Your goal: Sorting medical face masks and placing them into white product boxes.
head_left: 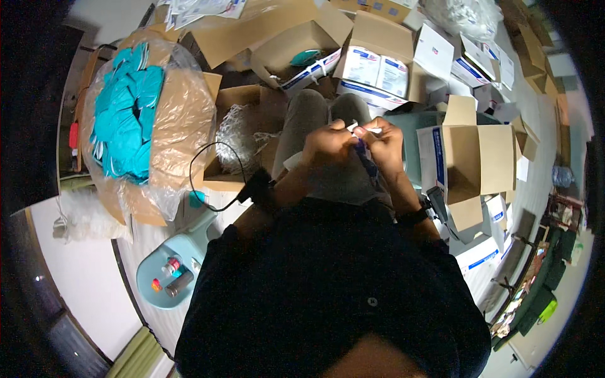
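Observation:
Above my lap, both hands are close together with fingers pinched. My left hand [329, 142] and my right hand [387, 143] grip a small white and dark-blue piece [361, 147], thin and pliable-looking. Its white part shows between the fingertips, and the dark-blue part hangs below them. The fingers cover much of it, so its kind cannot be made out. Just beyond my knees stands an open carton [372, 99] with white printed packets [362, 66] inside. A black device with a looped cable is on my left wrist, and another dark one on my right.
At left, a plastic-lined carton [183, 120] holds a heap of teal fabric items [129, 120]. Beside it, an open box [220, 183] contains white stringy material [233, 135]. An open carton [495, 151] stands at right. A pale-blue stool [151, 293] carries bottles at lower left.

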Demonstrator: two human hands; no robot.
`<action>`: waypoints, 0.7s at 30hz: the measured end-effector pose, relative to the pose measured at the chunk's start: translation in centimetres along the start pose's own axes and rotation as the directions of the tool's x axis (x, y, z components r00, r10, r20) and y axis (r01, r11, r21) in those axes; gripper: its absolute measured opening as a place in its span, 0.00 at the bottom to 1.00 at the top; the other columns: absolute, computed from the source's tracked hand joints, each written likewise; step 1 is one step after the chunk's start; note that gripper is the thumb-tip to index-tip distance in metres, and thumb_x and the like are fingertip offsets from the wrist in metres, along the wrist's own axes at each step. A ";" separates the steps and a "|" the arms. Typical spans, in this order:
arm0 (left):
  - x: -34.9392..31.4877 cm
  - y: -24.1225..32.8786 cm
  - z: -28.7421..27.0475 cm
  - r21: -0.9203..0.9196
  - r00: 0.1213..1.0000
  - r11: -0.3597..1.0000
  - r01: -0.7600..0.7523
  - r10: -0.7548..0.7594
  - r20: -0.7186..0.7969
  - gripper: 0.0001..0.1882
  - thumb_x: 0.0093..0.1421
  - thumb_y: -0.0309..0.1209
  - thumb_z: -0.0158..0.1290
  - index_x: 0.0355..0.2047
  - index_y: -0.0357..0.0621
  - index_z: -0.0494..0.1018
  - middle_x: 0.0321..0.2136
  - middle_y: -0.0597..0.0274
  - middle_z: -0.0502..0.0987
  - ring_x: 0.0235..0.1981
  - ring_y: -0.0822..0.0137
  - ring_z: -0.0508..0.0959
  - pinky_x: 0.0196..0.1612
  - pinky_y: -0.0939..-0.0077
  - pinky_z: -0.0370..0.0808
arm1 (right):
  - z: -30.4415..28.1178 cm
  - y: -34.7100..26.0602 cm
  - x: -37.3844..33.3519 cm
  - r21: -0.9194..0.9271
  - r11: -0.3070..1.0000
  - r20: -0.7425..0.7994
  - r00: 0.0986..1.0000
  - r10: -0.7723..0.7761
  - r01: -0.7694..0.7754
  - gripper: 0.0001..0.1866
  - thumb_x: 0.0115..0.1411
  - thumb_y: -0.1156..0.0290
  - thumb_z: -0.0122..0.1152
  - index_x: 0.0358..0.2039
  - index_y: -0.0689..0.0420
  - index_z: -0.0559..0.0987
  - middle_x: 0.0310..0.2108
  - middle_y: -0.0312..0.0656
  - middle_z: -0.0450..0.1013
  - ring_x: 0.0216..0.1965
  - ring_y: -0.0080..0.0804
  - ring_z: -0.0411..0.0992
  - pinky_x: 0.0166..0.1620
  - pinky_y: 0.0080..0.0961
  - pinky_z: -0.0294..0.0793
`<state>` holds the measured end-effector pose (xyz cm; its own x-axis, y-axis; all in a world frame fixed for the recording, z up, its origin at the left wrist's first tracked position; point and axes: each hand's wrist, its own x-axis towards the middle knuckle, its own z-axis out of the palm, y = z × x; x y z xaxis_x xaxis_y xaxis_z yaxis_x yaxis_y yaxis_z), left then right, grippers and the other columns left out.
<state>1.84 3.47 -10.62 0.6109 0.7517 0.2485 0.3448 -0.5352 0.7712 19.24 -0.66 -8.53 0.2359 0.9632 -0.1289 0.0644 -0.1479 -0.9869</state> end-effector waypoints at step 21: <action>1.2 5.0 -4.8 -0.114 0.996 0.990 0.085 -0.080 0.050 0.09 0.61 0.32 0.49 0.31 0.40 0.73 0.27 0.50 0.74 0.29 0.49 0.76 0.35 0.62 0.73 | -1.5 -3.9 1.5 0.184 0.980 0.271 0.962 0.020 -0.073 0.08 0.60 0.67 0.63 0.32 0.58 0.82 0.30 0.35 0.78 0.27 0.18 0.71 0.33 0.15 0.70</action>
<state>0.89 3.48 -3.65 0.6164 0.7717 0.1565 0.3123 -0.4221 0.8511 20.82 1.04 -4.76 -0.0349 0.9848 -0.1703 -0.1327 -0.1734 -0.9759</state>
